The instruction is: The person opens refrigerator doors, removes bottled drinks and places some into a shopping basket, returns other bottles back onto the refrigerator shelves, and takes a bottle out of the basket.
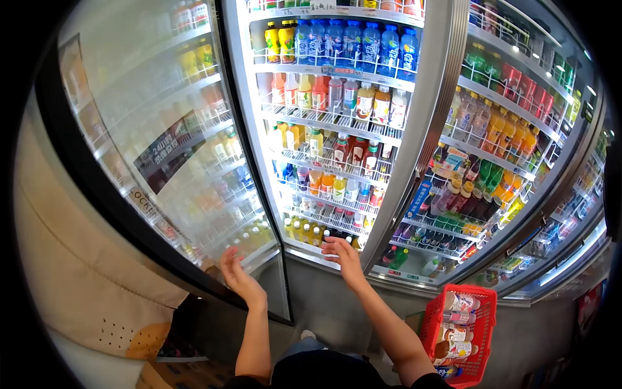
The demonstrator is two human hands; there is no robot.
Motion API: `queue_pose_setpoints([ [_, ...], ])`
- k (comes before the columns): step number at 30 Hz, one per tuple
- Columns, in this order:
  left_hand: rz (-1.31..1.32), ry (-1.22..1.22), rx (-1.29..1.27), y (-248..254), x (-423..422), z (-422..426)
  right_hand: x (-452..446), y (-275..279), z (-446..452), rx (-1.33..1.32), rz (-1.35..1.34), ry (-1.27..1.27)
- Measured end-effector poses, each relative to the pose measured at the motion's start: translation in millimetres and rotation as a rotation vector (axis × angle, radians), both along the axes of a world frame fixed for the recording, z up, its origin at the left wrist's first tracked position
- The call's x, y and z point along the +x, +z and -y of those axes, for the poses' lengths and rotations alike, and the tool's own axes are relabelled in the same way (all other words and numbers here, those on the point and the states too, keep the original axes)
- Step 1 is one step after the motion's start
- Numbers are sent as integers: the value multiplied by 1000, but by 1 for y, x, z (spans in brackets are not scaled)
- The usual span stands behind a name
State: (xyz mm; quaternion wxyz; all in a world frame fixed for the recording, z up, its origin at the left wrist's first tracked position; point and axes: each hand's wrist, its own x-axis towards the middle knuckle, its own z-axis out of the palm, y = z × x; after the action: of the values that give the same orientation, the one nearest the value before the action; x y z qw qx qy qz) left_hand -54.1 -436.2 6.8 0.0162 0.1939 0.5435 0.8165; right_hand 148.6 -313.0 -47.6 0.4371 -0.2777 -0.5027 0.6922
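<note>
Right hand (345,260): I see it holding nothing, fingers spread and slightly bent, in front of the open cooler (433,71), low down near its bottom shelf.
Left hand (241,277): bare of any object too, fingers loosely curled, in front of the open cooler's lower left side. I cannot tell whether its fingertips touch the glass door (188,211).
Bottom-shelf bottles (307,232): small, mostly yellow, with pale caps, standing in rows at the base of the open cooler; in my view they are just beyond the right hand.
Weight and feel: I judge each bottle light enough for one hand yet weighty for its size if full, with smooth walls, probably plastic, that may give a little under a squeeze. Chilled, they could be damp and slippery; breakage seems unlikely.
Where to hold: I would favour the neck just under the cap, since neighbours crowd the sides; once clear, a wrap around the middle is steadier.
Glass door: swung out to the left of the open cooler, hazy, stiff and framed in black; its edge is the firm place to hold.
Red basket (487,324): to the right and in front of the open cooler, with several drink bottles (455,333) lying inside.
</note>
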Motion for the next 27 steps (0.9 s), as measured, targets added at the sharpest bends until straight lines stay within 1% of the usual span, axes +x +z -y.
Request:
queue_pose_setpoints([
  [1,5,56,6,3,-5,-3,-5,-2,-6,3,-1,-1],
  [5,12,90,-39,-10,-32,-41,-24,2,-30,-10,29,-1],
  [7,111,-236,-88,-26,-52,-70,-35,9,-38,-1,45,2],
  [9,96,-278,-117,-32,-58,-102,-44,10,-48,-7,52,-12],
  [11,147,-535,-193,-32,-66,-127,-54,0,-57,-22,78,-15],
  [13,180,-717,-242,-32,-71,-150,-65,-8,-66,-23,77,-24],
  [14,139,-793,-320,-34,-79,-159,-72,-12,-69,-35,83,-37],
  [17,125,-930,-418,-34,-97,-178,-90,-24,-77,-50,87,-68],
  [18,116,-941,-431,-31,-101,-180,-95,-22,-78,-47,82,-67],
  [20,227,-945,-437,-25,-106,-188,-104,-19,-90,-51,86,-68],
  [21,221,-953,-429,-27,-108,-193,-107,-16,-97,-53,83,-58],
  [23,194,-924,-417,-39,-113,-196,-114,-21,-118,-28,77,-57],
  [25,220,-903,-406,-50,-127,-193,-121,-22,-137,-35,89,-35],
  [27,252,-826,-450,-59,-146,-193,-132,-21,-156,-36,91,-3],
])
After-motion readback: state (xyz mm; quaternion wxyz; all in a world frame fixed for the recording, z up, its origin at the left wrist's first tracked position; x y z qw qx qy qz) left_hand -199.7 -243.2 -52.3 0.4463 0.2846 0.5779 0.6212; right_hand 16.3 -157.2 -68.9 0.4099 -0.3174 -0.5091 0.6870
